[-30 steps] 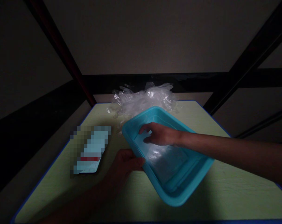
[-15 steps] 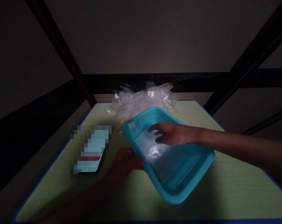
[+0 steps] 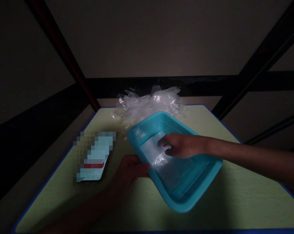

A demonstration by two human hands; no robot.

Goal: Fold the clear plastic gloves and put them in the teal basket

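Observation:
A turquoise plastic basin (image 3: 183,206) is held tilted above the table, with my left hand (image 3: 133,167) gripping its left rim, thumb on the outer edge. Flat inside the basin lies clear plastic film (image 3: 159,159), shiny and slightly wrinkled; whether it is a bag or a disposable glove I cannot tell. My right hand (image 3: 183,145) reaches in from the right, bent fingers and thumb apart, with the fingertips at the upper part of the film. Behind the basin is a crumpled heap of clear disposable plastic gloves (image 3: 147,105).
On the left of the pale green table (image 3: 71,208), which has a blue edge, lies a phone (image 3: 95,162) with its screen lit and partly pixelated. Dark beams and a grey wall surround the table's far side.
My right hand has moved slightly down toward the film, its fingers drawing a little closer together. The basin and my left hand stay almost where they were.

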